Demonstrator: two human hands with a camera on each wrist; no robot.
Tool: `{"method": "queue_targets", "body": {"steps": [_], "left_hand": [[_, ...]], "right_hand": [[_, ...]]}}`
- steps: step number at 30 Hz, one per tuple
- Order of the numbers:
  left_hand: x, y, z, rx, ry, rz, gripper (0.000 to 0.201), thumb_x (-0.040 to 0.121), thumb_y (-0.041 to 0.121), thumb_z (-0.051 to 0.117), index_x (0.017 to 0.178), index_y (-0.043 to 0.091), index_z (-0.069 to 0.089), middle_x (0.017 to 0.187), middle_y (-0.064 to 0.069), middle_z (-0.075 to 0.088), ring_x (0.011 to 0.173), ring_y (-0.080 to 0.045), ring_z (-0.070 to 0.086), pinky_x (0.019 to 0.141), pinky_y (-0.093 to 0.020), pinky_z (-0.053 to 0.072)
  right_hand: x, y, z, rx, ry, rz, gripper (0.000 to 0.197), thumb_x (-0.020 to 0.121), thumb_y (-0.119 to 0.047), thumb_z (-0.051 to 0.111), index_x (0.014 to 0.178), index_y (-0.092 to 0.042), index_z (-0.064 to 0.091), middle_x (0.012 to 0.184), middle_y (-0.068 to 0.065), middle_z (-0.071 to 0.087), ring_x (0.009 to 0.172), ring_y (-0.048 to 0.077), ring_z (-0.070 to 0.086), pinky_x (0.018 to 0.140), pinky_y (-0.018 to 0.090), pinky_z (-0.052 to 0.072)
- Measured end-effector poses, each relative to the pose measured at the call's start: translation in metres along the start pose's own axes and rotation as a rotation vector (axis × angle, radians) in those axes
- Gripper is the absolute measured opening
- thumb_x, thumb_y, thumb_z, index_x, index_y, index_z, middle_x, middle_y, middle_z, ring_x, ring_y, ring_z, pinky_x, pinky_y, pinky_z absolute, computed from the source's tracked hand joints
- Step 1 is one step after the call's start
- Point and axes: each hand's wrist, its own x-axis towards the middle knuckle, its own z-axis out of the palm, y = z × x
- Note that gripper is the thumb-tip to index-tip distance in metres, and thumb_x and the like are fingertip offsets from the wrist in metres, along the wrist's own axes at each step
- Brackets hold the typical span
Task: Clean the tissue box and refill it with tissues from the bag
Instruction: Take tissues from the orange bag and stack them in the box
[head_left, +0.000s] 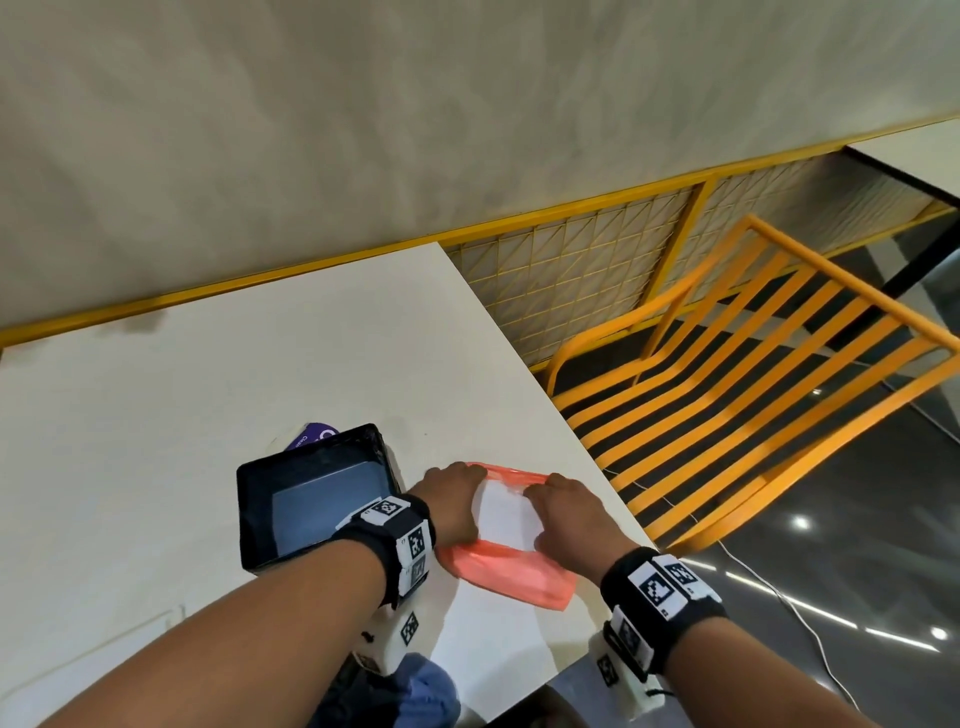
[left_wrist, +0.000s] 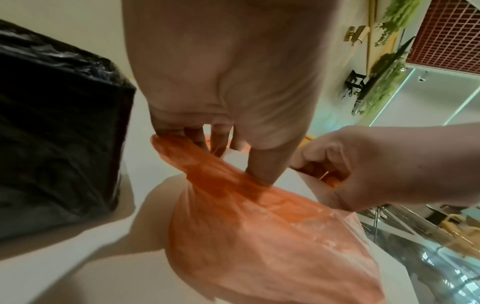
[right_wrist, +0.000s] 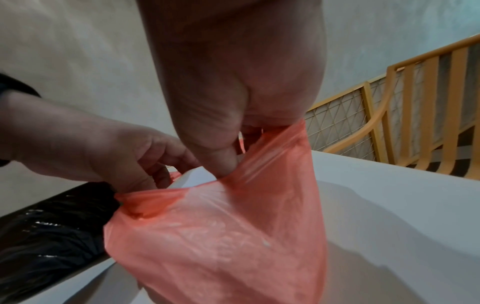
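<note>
- Head view: the orange bag (head_left: 511, 569) lies flat near the right edge of the white surface (head_left: 208, 374), and the left hand (head_left: 452, 506) and right hand (head_left: 569, 512) sit at opposite sides of its mouth. The likely reason is to spread the opening so the white tissues (head_left: 506, 517) showing between the hands can be drawn out.
- The black-lined tissue box (head_left: 311, 493) stands just left of the bag, open top upward, seemingly kept within easy reach for the refill. A purple packet (head_left: 314, 435) peeks out behind it; a yellow slatted chair (head_left: 753, 395) stands off to the right.
- Left wrist view: the left grip is closed on the bag's rim, with the thumb (left_wrist: 262, 164) pressing the bunched orange film against curled fingers. The film runs taut from that pinch towards the other hand, so the hold looks meant to tension the mouth. The glossy black side of the box fills the left of this view, close to the bag; I cannot tell if they touch.
- Right wrist view: the right grip is likewise closed, with the thumb (right_wrist: 223, 162) and curled fingers pinching the opposite rim and lifting it off the surface. The bag's body sags below, suggesting the weight of the tissues anchors it while both hands pull apart.
- Judgement: refilling has barely begun; the tissues are not yet out of the bag.
</note>
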Motion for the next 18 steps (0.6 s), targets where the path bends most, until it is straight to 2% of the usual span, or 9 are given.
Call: {"method": "queue_targets", "body": {"steps": [4,8,12,15,18], "left_hand": [[0.0,-0.004,0.002,-0.087,0.026,-0.011,0.081,0.074,0.026,0.077,0.146,0.027,0.039,0.136,-0.006,0.047,0.127,-0.033,0.044,0.102,-0.041,0.045],[-0.005,-0.006,-0.003,-0.124,0.098,0.048,0.059,0.071,0.032,0.079,0.125,0.031,0.056,0.122,0.0,0.053,0.118,-0.029,0.046,0.097,-0.041,0.046],[-0.014,-0.001,-0.006,0.006,0.14,0.088,0.042,0.072,0.035,0.075,0.112,0.034,0.063,0.115,0.004,0.057,0.112,-0.027,0.047,0.093,-0.041,0.042],[-0.021,0.0,-0.009,-0.014,0.193,0.122,0.032,0.076,0.035,0.073,0.107,0.032,0.066,0.115,0.003,0.057,0.112,-0.026,0.046,0.094,-0.042,0.039],[-0.029,-0.002,-0.014,-0.134,0.239,0.141,0.026,0.073,0.037,0.074,0.098,0.033,0.067,0.109,0.007,0.059,0.108,-0.023,0.05,0.095,-0.043,0.039]], "right_hand": [[-0.002,-0.004,-0.008,0.069,0.052,0.01,0.041,0.08,-0.014,0.059,0.118,-0.029,0.06,0.108,-0.003,0.059,0.099,0.021,0.055,0.079,0.032,0.043],[-0.008,-0.006,-0.016,0.17,0.063,0.024,0.023,0.085,-0.018,0.056,0.104,-0.031,0.06,0.105,-0.009,0.062,0.098,0.018,0.056,0.08,0.03,0.042],[-0.017,-0.008,-0.025,0.227,0.091,0.009,0.019,0.084,-0.019,0.059,0.099,-0.03,0.061,0.101,-0.012,0.064,0.094,0.014,0.055,0.073,0.025,0.035],[-0.022,-0.01,-0.035,0.287,0.101,0.007,0.019,0.083,-0.018,0.06,0.098,-0.029,0.061,0.098,-0.012,0.063,0.092,0.014,0.056,0.074,0.028,0.042],[-0.026,-0.01,-0.044,0.411,0.082,0.039,0.019,0.08,-0.018,0.062,0.09,-0.033,0.059,0.085,-0.016,0.064,0.079,0.009,0.058,0.068,0.034,0.05]]}}
